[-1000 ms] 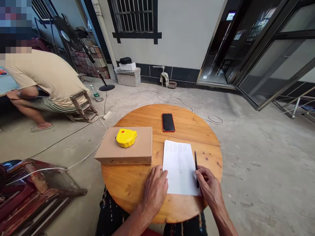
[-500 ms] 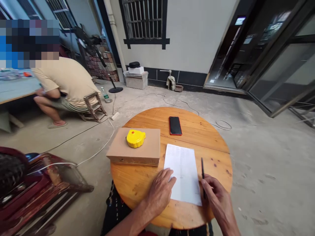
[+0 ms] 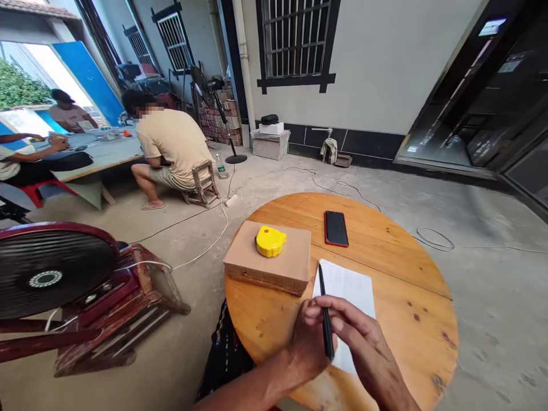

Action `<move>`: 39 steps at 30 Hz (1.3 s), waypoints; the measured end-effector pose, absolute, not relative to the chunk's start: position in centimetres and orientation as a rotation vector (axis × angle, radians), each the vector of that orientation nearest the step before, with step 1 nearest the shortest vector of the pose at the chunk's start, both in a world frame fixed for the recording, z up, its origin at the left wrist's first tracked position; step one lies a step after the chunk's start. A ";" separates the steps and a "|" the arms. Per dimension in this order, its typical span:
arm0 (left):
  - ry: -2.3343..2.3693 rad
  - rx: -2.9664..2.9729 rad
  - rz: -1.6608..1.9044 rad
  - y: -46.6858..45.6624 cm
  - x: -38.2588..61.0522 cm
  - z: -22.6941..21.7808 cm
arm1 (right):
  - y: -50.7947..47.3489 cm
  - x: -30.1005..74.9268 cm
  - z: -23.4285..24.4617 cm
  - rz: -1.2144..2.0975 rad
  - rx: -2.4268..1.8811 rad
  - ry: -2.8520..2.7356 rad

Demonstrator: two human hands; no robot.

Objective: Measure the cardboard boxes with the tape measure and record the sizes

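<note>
My right hand (image 3: 363,348) reaches leftward across a white sheet of paper (image 3: 351,288), its fingers closed round a black pen (image 3: 323,297) that stands up over the sheet's left edge. Pressed against it from the left is my left hand (image 3: 308,345), by the pen's lower end; its fingers are hidden behind the right hand. Both hands are over the near part of a round wooden table (image 3: 406,285). Just beyond them lies a flat cardboard box (image 3: 291,265) with a yellow tape measure (image 3: 269,241) on top. Farther back, a black phone in a red case (image 3: 336,228) lies flat.
A dark red fan (image 3: 47,268) sits on a red wooden frame (image 3: 128,308) at my left. White cables (image 3: 205,248) run over the concrete floor. A person (image 3: 173,145) sits on a low stool with their back to me; other people sit at a long table (image 3: 107,154).
The view has swung left. My right hand carried the pen from the paper's right edge across to its left side, meeting my left hand, which was lying flat on the sheet.
</note>
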State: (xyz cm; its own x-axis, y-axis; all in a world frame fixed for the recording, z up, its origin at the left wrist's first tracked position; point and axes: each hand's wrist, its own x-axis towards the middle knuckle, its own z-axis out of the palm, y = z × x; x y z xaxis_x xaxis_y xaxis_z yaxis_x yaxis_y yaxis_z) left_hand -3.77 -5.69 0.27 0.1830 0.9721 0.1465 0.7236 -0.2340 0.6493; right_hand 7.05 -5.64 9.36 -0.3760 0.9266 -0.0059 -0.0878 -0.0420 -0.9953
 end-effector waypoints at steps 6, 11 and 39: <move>1.553 2.295 0.612 -5.8 -4.0 -0.8 | -6.3 12.9 8.3 1.076 -1.038 -1.037; 1.549 2.447 0.442 -4.9 -4.1 0.2 | -7.5 16.9 7.1 0.916 -1.171 -0.971; 1.141 2.635 0.520 0.0 -1.6 -0.5 | -2.7 16.1 1.8 0.984 -1.341 -0.899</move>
State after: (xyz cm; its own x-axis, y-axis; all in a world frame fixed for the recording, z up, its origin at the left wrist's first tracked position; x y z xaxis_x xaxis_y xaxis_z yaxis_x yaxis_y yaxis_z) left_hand -1.57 0.02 -0.50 0.6355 0.7368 0.2309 0.6578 -0.6733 0.3376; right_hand 16.08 -2.66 1.79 0.3473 0.9371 -0.0339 -0.0507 -0.0173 -0.9986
